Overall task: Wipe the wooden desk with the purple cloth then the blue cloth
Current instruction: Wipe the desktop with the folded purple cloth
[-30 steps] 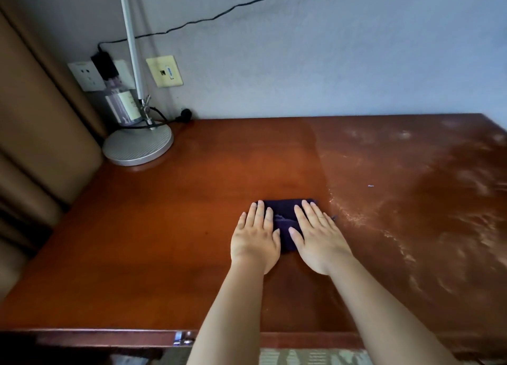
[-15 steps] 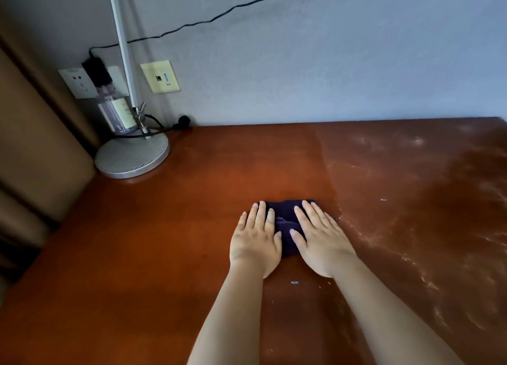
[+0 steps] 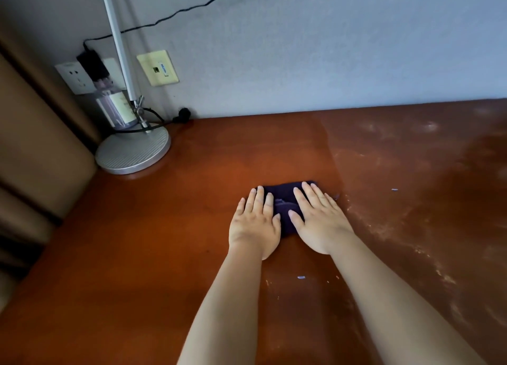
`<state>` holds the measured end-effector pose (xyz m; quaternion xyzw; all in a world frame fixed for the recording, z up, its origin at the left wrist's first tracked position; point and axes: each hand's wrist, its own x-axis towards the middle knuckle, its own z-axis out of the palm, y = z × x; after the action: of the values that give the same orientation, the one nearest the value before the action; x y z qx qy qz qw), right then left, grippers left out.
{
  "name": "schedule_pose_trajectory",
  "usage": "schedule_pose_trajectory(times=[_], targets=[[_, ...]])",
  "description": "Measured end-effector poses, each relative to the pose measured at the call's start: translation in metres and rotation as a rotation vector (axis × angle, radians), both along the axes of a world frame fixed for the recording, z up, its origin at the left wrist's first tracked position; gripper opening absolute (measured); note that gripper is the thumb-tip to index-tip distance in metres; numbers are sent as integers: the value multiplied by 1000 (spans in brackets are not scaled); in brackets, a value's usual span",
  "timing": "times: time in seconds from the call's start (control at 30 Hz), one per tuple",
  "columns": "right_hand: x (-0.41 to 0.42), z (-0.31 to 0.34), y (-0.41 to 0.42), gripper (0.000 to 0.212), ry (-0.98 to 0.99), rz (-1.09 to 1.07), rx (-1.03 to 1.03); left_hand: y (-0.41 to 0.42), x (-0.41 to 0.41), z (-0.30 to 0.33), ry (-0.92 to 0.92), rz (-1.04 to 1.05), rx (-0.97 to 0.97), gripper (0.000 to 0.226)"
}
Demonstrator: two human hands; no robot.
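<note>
- The left hand (image 3: 253,222) and right hand (image 3: 319,219) are laid flat, fingers straight, on the purple cloth (image 3: 285,209).
- The cloth is pressed onto the worktop (image 3: 164,241), mid-surface.
- The first wipe is judged under way.
- Dusty streaks (image 3: 397,227) lie rightward; a sweep there is called for next.

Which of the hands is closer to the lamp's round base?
Left. The left hand lies on the lamp base's side of the purple cloth; the right hand presses farther away.

Purple cloth (image 3: 285,209) slightly farther forward.
</note>
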<state>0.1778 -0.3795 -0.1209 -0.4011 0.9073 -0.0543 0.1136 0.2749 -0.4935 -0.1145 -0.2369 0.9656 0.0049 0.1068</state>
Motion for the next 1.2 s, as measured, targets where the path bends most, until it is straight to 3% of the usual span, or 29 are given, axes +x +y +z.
schedule_pose_trajectory(times=[0.53,1.2], targets=[[83,3,42,61,-29,7,35,36,77,1,-18,-4,14,58],[21,1,-19,59,15,71,17,-15,29,2,-29,20,-27,57]])
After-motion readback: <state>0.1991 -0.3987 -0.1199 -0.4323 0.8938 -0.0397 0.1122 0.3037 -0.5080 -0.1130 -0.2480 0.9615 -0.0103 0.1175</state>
